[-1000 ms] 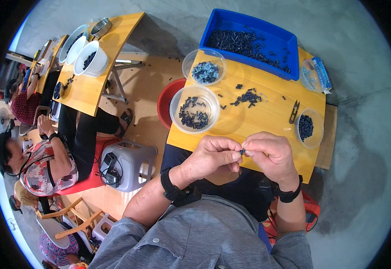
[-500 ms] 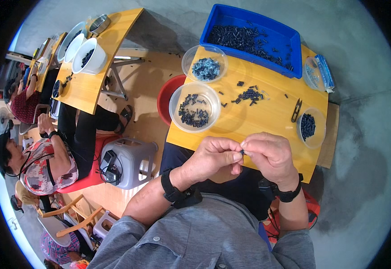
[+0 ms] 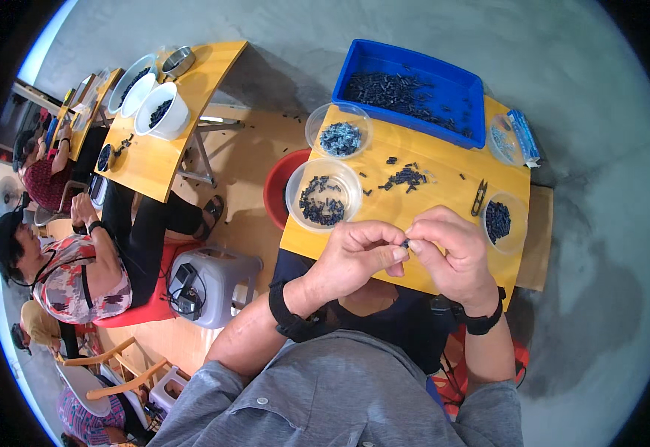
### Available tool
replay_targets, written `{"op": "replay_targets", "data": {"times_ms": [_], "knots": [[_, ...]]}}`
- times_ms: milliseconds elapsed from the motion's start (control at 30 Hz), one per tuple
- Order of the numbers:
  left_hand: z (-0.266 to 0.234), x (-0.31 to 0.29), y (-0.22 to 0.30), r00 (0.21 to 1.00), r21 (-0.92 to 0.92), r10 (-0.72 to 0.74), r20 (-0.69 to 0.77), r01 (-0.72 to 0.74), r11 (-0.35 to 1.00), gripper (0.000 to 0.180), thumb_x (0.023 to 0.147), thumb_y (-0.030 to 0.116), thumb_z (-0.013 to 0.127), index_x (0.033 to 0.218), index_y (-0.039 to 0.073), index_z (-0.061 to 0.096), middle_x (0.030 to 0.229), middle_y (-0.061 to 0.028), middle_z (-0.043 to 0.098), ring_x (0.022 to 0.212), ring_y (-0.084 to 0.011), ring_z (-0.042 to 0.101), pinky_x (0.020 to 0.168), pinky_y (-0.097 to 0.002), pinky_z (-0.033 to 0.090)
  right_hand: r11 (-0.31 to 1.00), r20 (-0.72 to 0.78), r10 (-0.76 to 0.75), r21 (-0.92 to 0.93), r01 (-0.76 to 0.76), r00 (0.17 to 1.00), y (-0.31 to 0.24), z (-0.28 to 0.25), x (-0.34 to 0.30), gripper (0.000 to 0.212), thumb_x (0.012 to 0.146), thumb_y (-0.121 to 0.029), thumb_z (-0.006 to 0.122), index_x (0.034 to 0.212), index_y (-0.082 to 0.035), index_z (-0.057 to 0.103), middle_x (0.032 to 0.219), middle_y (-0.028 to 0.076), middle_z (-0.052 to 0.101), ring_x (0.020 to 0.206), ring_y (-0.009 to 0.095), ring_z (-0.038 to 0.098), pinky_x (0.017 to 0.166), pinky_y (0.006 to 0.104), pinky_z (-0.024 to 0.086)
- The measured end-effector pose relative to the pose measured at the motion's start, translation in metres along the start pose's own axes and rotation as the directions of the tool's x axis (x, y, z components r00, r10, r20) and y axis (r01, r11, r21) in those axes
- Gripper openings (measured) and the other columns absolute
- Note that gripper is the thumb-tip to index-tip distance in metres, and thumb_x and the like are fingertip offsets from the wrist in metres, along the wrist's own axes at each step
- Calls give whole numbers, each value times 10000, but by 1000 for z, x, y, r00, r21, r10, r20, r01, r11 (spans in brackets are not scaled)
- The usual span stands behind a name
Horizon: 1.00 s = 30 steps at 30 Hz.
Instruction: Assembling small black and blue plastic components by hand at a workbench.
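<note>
Over the near edge of the yellow table [image 3: 325,239], my left hand [image 3: 362,257] and my right hand [image 3: 451,249] meet fingertip to fingertip. Both pinch a tiny dark piece [image 3: 406,243], mostly hidden by the fingers. Just beyond my left hand stands a clear round tub [image 3: 293,195] with small black parts in it. Behind it is another clear tub [image 3: 311,132] holding pale blue and dark pieces. A loose pile of small black parts [image 3: 405,177] lies mid-table. Right of it are black thread snips [image 3: 479,198] and a clear tub of black parts [image 3: 498,221].
A blue tray [image 3: 414,119] of black parts sits at the table's far side, beside a small clear tub [image 3: 502,141] and a blue packet [image 3: 524,138]. Left of the table are a red bucket [image 3: 274,195] and a grey stool [image 3: 217,283]. Other people sit at tables further left.
My view has tilted a little, so the table and tubs appear shifted. Both hands stay together at the small piece, with my right fingers slightly more spread.
</note>
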<state>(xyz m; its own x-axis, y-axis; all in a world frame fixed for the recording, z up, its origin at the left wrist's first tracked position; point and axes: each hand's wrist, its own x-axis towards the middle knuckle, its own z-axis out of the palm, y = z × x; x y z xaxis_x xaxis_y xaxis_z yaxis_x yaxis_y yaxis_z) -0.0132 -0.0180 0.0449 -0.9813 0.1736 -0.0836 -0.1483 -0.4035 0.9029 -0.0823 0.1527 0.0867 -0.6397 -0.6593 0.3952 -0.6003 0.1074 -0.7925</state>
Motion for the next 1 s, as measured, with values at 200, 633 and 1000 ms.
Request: {"op": "replay_targets", "data": {"times_ms": [200, 633, 1000], "knots": [[8, -14, -3, 1000, -33, -2, -1, 2, 999, 78, 898, 76, 612, 935, 21, 652, 768, -30, 666, 685, -66, 618, 605, -195, 503, 1000, -8, -7, 8, 7, 1000, -9, 2, -11, 115, 782, 42, 644, 888, 3, 620, 803, 115, 607, 685, 233, 606, 602, 300, 475], [6, -25, -1, 997, 123, 74, -20, -71, 990, 100, 895, 43, 596, 967, -13, 637, 805, -20, 634, 739, -72, 606, 676, -216, 506, 988, 26, 149, 46, -150, 989, -25, 3, -8, 98, 771, 60, 632, 858, 15, 627, 792, 109, 618, 698, 192, 615, 630, 275, 488], [1, -20, -2, 979, 215, 192, -64, -174, 961, 75, 877, 27, 616, 941, -7, 638, 831, -51, 641, 770, -111, 628, 707, -230, 494, 981, -63, 188, 62, -184, 980, -19, 8, -9, 114, 753, 58, 656, 859, 17, 639, 795, 114, 622, 682, 203, 608, 588, 282, 471]]}}
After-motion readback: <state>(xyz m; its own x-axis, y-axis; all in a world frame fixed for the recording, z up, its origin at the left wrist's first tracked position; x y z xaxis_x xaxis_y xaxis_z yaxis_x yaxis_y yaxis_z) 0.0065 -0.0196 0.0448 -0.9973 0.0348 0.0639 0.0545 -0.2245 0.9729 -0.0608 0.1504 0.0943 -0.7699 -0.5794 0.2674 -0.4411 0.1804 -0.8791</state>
